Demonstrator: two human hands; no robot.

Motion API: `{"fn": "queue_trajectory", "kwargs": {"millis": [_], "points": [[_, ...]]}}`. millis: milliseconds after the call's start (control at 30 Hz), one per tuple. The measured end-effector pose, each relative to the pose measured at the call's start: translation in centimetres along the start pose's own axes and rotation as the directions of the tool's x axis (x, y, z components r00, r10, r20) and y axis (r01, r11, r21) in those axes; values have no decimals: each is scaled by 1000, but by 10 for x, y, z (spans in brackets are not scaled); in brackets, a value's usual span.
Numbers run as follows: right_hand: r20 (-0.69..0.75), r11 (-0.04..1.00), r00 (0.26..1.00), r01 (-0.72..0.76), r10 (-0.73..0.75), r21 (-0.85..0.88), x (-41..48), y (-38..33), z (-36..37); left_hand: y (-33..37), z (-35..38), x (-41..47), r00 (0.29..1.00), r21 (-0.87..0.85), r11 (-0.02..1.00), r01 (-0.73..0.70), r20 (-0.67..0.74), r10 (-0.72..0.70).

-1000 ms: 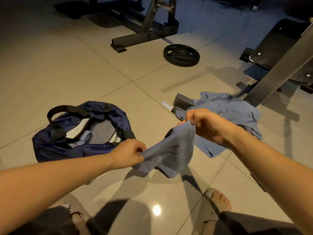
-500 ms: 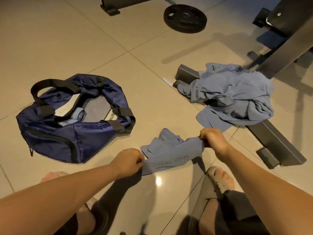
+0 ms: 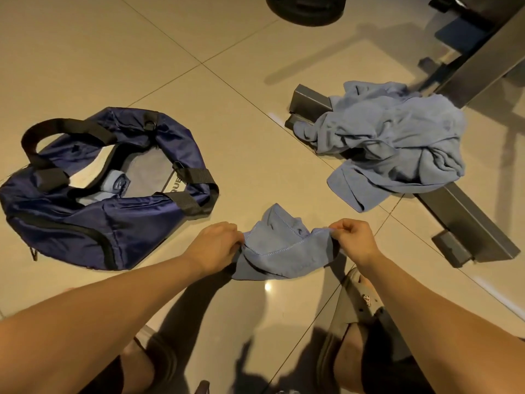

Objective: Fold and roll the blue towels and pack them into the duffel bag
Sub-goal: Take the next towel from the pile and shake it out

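The tile floor (image 3: 241,132) is my work surface. Out past my left hand (image 3: 218,245) the navy duffel bag (image 3: 85,223) lies unzipped. Beyond my right hand (image 3: 353,240) the heap of blue towels (image 3: 397,143) is draped over a steel bench foot (image 3: 468,223). Between my hands hangs the towel (image 3: 281,251) I'm working, each hand pinching a top corner with curled fingers. One rolled towel (image 3: 118,183) sits in the bag. The cloth sags and bunches in the middle, so I'd draw the corners apart until the edge is taut, lay it flat, then fold and roll.
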State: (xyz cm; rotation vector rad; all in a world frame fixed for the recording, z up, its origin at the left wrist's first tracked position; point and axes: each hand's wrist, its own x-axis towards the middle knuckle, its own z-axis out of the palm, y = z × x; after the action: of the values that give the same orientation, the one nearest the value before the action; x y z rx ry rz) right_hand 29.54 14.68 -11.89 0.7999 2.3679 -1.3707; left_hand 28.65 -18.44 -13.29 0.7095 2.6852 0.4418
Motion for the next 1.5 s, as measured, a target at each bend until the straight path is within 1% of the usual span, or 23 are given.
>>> {"fn": "queue_trajectory", "kwargs": {"millis": [100,167,233,267,367,433,467,500,533,600,633,700,800,933,1167,1233,1267,1400,1500], "points": [[-32,990,999,-31,36,138,1,-3,0,-1,-3,7,1000,-28,999,22,-7,-22],[-100,981,993,-49,68,186,4,-1,0,-3,-4,9,1000,29,1000,-6,23,6],[-179,985,981,-46,76,165,6,7,-2,-3,-2,8,996,96,995,-14,90,6],[-215,989,974,-47,78,143,8,12,-4,-4,1,7,994,91,996,0,111,-10],[-309,990,945,-78,111,117,15,26,-11,-5,9,6,987,-26,997,69,151,-64],[-330,991,938,-78,110,108,18,28,-14,-7,10,5,986,-54,996,65,159,-56],[-330,992,938,-76,104,97,19,28,-14,-7,11,5,987,-34,999,38,158,-32],[-325,994,941,-75,99,84,19,28,-13,-6,11,3,990,4,1000,-19,140,18],[-319,995,943,-76,95,71,20,27,-12,-6,12,2,988,80,990,-114,114,105],[-304,996,949,-74,83,41,21,27,-9,-7,15,-1,954,220,929,-297,106,280],[-298,997,951,-75,80,28,22,28,-8,-8,16,-1,932,250,898,-362,100,349],[-292,996,953,-83,85,19,22,28,-7,-10,15,3,895,289,851,-439,62,441],[-297,996,951,-84,86,20,23,28,-8,-12,11,8,859,394,778,-489,62,509],[-302,997,950,-81,83,20,23,28,-10,-12,11,12,838,468,709,-527,149,525],[-296,996,951,-83,90,38,24,29,-12,-4,10,23,815,507,662,-552,160,556],[-297,995,950,-89,101,53,26,30,-12,-2,12,25,821,496,675,-547,158,549],[-297,994,949,-88,103,63,27,31,-12,-1,12,26,833,482,697,-531,149,532],[-303,993,947,-88,109,83,31,31,-14,1,10,27,906,346,839,-420,112,408],[-297,993,949,-87,107,82,32,29,-15,2,8,25,931,267,893,-361,49,362]]}}
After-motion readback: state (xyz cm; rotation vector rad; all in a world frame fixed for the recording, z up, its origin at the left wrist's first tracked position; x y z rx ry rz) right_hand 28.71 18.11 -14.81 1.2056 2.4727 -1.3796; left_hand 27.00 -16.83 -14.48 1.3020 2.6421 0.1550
